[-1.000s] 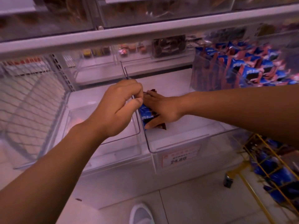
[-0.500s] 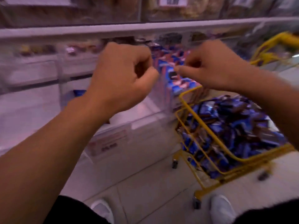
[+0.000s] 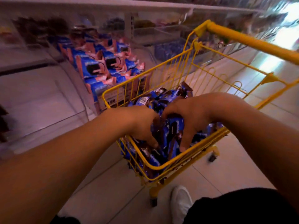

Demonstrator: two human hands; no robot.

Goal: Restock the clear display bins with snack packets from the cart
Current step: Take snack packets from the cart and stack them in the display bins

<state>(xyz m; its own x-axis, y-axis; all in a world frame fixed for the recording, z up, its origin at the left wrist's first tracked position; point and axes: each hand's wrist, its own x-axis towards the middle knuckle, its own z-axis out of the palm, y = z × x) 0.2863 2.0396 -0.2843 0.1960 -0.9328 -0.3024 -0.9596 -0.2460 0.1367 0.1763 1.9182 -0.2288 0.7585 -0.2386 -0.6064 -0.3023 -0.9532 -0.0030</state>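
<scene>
A yellow wire cart [image 3: 146, 73] stands on the floor in front of me, filled with blue and brown snack packets [image 3: 174, 126]. Both my hands are down in the pile. My left hand [image 3: 142, 125] curls its fingers into the packets on the left side. My right hand [image 3: 192, 113] curls over the same bunch from the right, thumb low near the cart's front rim. A nearly bare clear display bin [image 3: 48, 113] sits on the shelf to the left, blurred by head motion.
A neighbouring clear bin [image 3: 103, 65] beside the cart holds several blue and pink packets, with a price label on its front. The cart's yellow handle [image 3: 252, 41] rises at the upper right. My white shoe [image 3: 181, 202] is on the tiled floor just below the cart.
My view has swung right from the bin to the cart. Both hands left the bin, crossed over empty, and now dig into the packets in the cart.
</scene>
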